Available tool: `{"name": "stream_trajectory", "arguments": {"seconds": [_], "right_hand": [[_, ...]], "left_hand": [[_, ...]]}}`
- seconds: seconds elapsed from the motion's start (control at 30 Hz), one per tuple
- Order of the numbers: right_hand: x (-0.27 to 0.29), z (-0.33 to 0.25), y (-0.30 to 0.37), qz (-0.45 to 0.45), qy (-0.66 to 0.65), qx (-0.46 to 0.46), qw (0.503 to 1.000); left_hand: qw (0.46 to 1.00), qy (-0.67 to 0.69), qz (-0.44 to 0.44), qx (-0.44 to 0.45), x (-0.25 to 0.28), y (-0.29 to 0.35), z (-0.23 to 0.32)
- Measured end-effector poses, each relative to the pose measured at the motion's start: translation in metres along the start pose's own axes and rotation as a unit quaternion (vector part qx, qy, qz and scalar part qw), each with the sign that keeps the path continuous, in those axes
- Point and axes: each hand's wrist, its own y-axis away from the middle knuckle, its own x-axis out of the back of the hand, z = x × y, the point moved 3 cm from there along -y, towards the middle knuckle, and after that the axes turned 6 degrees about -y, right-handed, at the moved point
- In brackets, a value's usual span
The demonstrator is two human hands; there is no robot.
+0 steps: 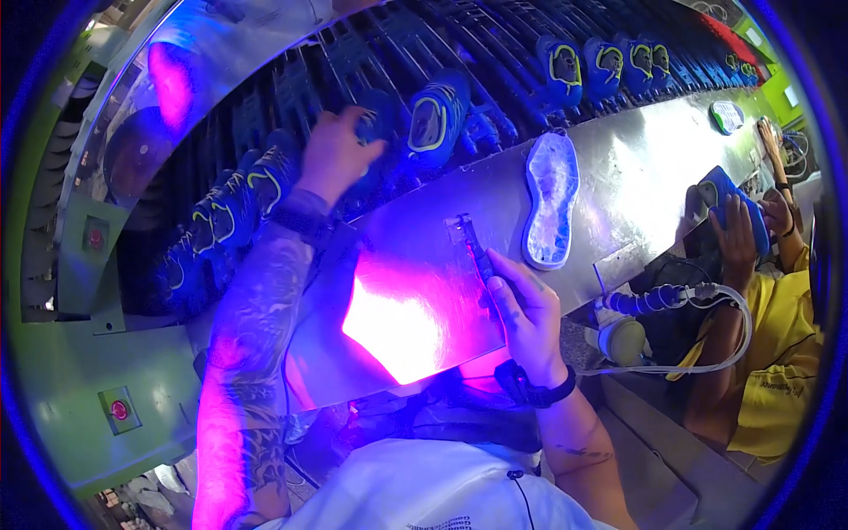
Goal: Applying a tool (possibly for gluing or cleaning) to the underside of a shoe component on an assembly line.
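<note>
"So, what is in the right hand (533,311)?"

"Its grip is closed around a thin dark tool (473,247), above the metal worktop (402,234)."

"And the left hand (338,155)?"

"It is at a blue shoe (378,110) on the rack (491,51); how firm its grip is, I cannot tell. A white sole (552,203) lies on the worktop, near the tool."

Sole (550,208) on bench (609,172), shoes (451,94) behind.

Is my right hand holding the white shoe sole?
No, your right hand grips a slim dark tool, and the white sole lies apart on the metal table.
</note>
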Motion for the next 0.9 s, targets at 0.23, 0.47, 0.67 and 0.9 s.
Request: {"name": "stream_trajectory", "arguments": {"seconds": [0.23, 0.47, 0.67, 0.9], "right_hand": [[-0.002, -0.006, 0.0, 0.014, 0.027, 0.009, 0.999], [-0.017, 0.001, 0.003, 0.003, -0.078, -0.001, 0.997], [-0.003, 0.014, 0.005, 0.023, -0.035, 0.004, 0.999], [-0.014, 0.007, 0.002, 0.021, 0.046, 0.003, 0.999]], "left_hand": [[0.983, -0.053, -0.003, 0.175, 0.056, -0.019, -0.048], [0.972, -0.14, 0.003, 0.19, 0.013, 0.053, -0.16], [0.871, 0.36, 0.182, 0.282, 0.02, 0.141, -0.14], [0.705, 0.59, 0.199, 0.338, 0.057, 0.201, -0.131]]}}
